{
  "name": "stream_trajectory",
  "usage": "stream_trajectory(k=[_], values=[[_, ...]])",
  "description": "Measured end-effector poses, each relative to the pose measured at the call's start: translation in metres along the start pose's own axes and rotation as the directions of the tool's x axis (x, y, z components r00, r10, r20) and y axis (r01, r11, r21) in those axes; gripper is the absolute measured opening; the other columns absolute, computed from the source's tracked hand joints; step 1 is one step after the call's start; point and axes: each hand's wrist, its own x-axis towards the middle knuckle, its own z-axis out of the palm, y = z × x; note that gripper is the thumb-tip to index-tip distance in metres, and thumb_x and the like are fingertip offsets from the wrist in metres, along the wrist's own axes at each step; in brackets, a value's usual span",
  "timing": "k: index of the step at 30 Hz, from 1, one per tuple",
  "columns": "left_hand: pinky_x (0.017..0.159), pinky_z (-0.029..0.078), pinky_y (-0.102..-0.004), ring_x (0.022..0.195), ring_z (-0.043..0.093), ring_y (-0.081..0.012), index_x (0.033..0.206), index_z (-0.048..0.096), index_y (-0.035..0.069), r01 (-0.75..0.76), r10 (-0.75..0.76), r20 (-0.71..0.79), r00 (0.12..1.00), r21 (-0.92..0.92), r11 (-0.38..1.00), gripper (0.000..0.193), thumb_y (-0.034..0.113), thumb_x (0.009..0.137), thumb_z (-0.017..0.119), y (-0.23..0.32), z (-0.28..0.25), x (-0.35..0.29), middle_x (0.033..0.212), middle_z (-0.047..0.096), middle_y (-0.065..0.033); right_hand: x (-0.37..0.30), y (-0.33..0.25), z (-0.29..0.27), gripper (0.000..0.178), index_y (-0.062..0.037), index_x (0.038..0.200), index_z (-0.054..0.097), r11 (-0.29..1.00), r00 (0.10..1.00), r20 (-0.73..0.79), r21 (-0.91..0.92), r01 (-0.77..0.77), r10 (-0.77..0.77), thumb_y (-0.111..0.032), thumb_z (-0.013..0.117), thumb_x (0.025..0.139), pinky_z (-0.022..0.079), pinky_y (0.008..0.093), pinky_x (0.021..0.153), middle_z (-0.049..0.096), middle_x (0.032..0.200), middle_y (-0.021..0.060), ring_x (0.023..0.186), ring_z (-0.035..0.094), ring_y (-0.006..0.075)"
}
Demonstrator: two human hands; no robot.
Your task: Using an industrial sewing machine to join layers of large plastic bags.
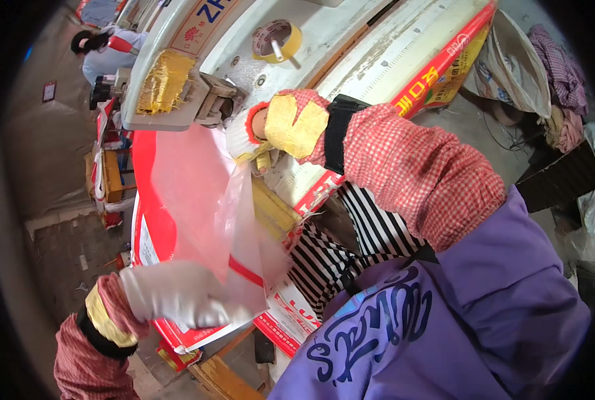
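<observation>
Worktable (384,67), plastic bag (201,207) in right hand (244,135)

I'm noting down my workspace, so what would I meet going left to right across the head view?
White fabric-gloved left hand, round yellow tape roll, black-and-white striped fabric, large whitish sack, bunched purple checked cloth.

One left hand (177,292), one right hand (243,137): two in all. Two checked sleeves (421,170) (87,367), each with one black band (337,137) (103,337). One clear plastic (201,193), layers impossible to count. One tape roll (293,48). One purple top (437,333), one striped garment (381,223). One co-worker (114,59). One sack (514,70). At least two cloths (559,63) (569,135). Printed sheets (154,193) (294,310), at least two, overlapping too much for an exact count.
</observation>
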Motion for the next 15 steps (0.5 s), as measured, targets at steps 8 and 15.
stream_trajectory(k=[8, 15], values=[[0.085, 0.041, -0.0315, 0.099, 0.049, -0.0181, 0.125, 0.035, -0.001, -0.353, 0.151, -0.925, 0.349, 0.020, 0.936, 0.080, 0.022, 0.062, 0.078, -0.037, -0.001, 0.069, 0.110, 0.051, -0.0121, 0.012, -0.010, -0.002, 0.022, -0.0015, 0.076, 0.062, 0.585, 0.620, -0.020, 0.308, 0.750, -0.784, -0.023, 0.059, 0.074, 0.046, 0.0369, 0.050, 0.059, 0.064, 0.0148, 0.054, 0.056, 0.0317], [0.092, 0.038, -0.0316, 0.104, 0.051, -0.0193, 0.140, -0.003, 0.004, -0.598, 0.282, -0.717, 0.638, -0.230, 0.768, 0.105, 0.010, 0.070, 0.074, -0.005, -0.004, 0.064, 0.115, 0.053, -0.0114, 0.010, -0.010, -0.008, 0.027, 0.0059, 0.066, 0.057, -0.027, 0.147, -0.701, 0.231, 0.973, -0.698, -0.020, 0.060, 0.073, 0.046, 0.0369, 0.046, 0.055, 0.057, 0.0158, 0.048, 0.054, 0.0289]])
